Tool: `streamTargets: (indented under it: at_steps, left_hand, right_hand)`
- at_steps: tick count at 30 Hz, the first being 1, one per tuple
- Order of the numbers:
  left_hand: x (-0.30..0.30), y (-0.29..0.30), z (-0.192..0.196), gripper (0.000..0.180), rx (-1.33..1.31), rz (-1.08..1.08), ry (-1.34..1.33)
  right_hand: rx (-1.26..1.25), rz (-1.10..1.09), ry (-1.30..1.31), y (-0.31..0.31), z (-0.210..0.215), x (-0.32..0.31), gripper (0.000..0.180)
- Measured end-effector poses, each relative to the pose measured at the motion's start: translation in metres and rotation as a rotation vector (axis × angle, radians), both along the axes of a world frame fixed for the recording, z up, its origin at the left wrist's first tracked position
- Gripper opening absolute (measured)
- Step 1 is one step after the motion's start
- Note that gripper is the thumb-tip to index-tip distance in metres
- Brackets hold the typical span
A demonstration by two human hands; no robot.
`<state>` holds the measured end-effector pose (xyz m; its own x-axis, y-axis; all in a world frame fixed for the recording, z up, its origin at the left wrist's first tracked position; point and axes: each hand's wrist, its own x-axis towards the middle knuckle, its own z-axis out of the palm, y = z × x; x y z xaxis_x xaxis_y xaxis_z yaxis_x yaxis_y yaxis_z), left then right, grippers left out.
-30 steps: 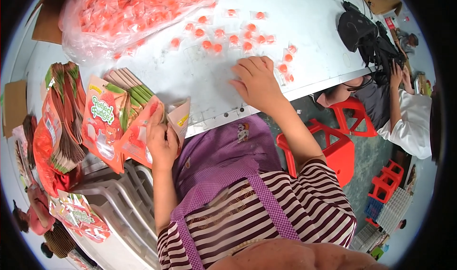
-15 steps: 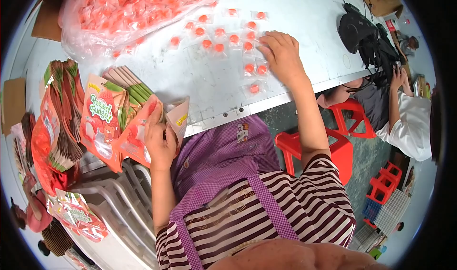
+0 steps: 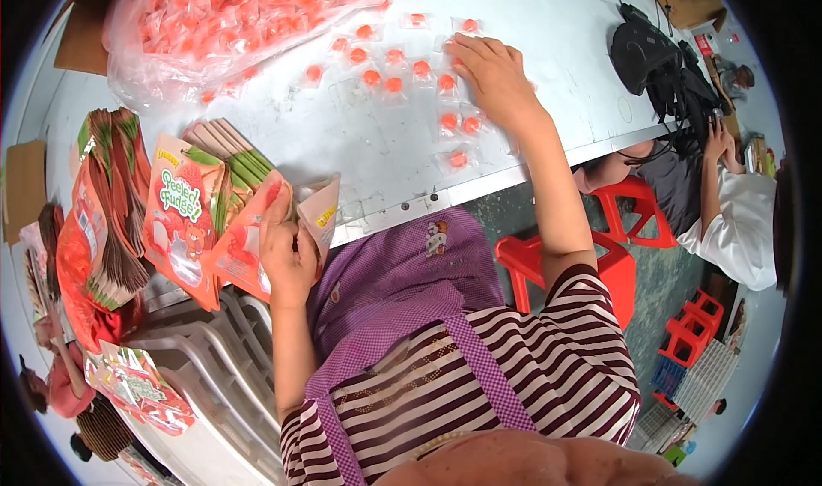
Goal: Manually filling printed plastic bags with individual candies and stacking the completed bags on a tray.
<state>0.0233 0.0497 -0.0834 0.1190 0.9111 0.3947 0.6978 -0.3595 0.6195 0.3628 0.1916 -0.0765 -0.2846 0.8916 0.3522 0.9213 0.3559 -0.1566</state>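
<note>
Bare bench (image 3: 360,156) lies open toward its near edge; wrapped sweets (image 3: 402,71) crowd mid-bench, a big sweet bag (image 3: 231,23) blocks the far left corner.

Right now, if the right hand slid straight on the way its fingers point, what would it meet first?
The right hand points up-left over the table; the first thing looks like the small clear sachet with an orange sweet just past the fingertips, though depth is unclear.

The left hand (image 3: 287,250) holds an open orange pouch (image 3: 257,238) at the white table's (image 3: 360,152) edge. The right hand (image 3: 495,75) rests flat on scattered wrapped orange candies (image 3: 394,83) (each in clear film), near a big clear bag of candies (image 3: 231,19).
</note>
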Motion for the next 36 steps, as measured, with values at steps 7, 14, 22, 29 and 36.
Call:
streamTargets:
  at_steps: [7, 14, 22, 29, 36]
  left_hand:
    - [-0.001, -0.001, -0.001, 0.011, -0.01, -0.01, 0.004]
    - [0.003, 0.0, 0.003, 0.009, 0.011, 0.02, -0.02]
    - [0.0, 0.0, -0.001, 0.011, 0.017, 0.008, -0.005]
    - [0.001, -0.001, 0.001, 0.012, 0.013, 0.011, -0.003]
    - [0.003, 0.001, 0.001, 0.012, 0.037, 0.009, 0.022]
  right_hand:
    - [0.046, 0.087, -0.006, -0.006, 0.006, -0.033, 0.029]
    - [-0.017, 0.067, 0.007, -0.01, 0.004, -0.022, 0.025]
    - [-0.039, 0.028, -0.004, -0.017, 0.011, -0.004, 0.025]
    - [0.056, -0.1, 0.088, 0.019, 0.022, 0.012, 0.032]
    - [-0.115, -0.053, -0.009, 0.068, 0.008, -0.015, 0.033]
